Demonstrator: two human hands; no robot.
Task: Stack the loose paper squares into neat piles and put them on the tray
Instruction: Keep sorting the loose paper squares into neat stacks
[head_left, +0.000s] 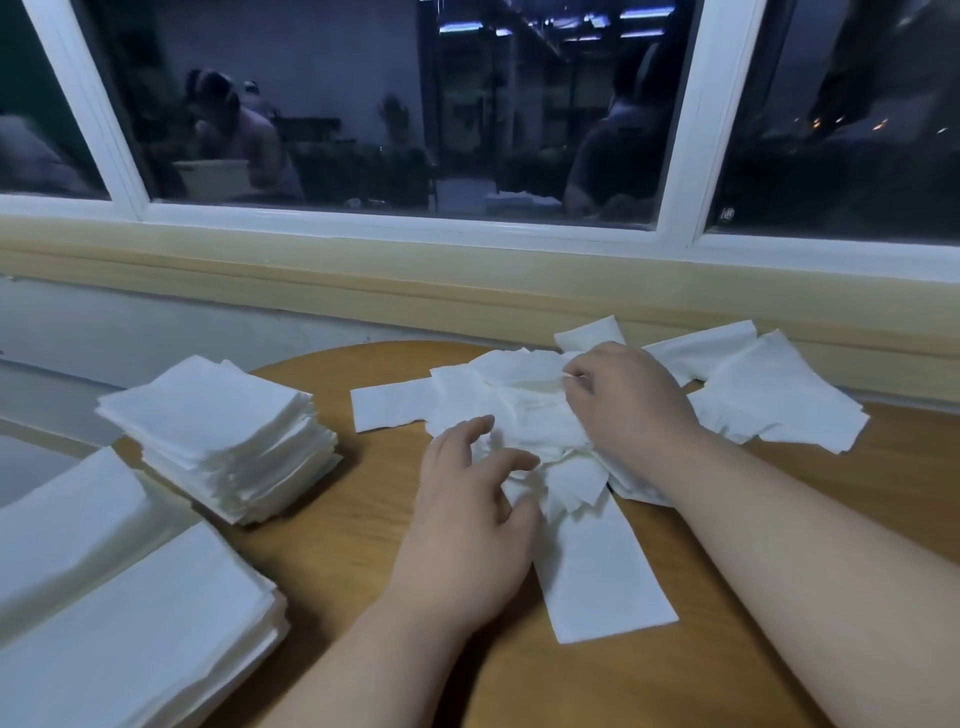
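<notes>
The loose heap of white paper squares (524, 415) lies on the round wooden counter (363, 519), under both hands. The right hand (628, 400) pinches sheets at its far side. The left hand (467, 509), fingers spread, touches its near edge. The neat white pile (218, 431) stands to the left, nearer the left hand.

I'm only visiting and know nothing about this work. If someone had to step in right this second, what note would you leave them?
Left hand: open, fingers resting on the near side of the heap of paper squares.
Right hand: pinching a sheet at the top of that heap.
Where things are: the heap sits mid wooden table, with loose sheets fanned out to its right.
Done: a neat pile at the left, and wider stacks at the near left.
Left: square up the heap. No tray can be made out here, so find it.
</notes>
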